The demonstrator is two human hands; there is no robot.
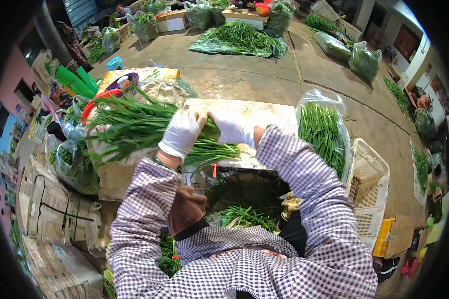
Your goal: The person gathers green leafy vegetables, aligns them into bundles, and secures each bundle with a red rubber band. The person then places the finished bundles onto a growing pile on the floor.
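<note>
Both hands wear white gloves above a pale work board [254, 112]. My left hand [181, 130] is closed around a bunch of long green leafy stalks [142, 112], whose leaves fan out to the left. Close against it, my right hand [234, 127] has its fingertips at the bunch's cut-end side; whether they grip anything is hidden. Under the hands, more loose stalks [217, 151] lie with pale ends pointing right. A red strip [214, 170] hangs at the board's near edge. To the right, a clear plastic bag [340, 108] holds upright-packed greens [320, 134].
A white plastic crate [372, 187] stands at the right. Left are bagged greens [73, 164] and flattened cartons [56, 205]. Cut greens [247, 216] lie below, near my knees. Across the floor, a heap of greens [243, 37] rests on a sheet. A person [124, 13] is far left.
</note>
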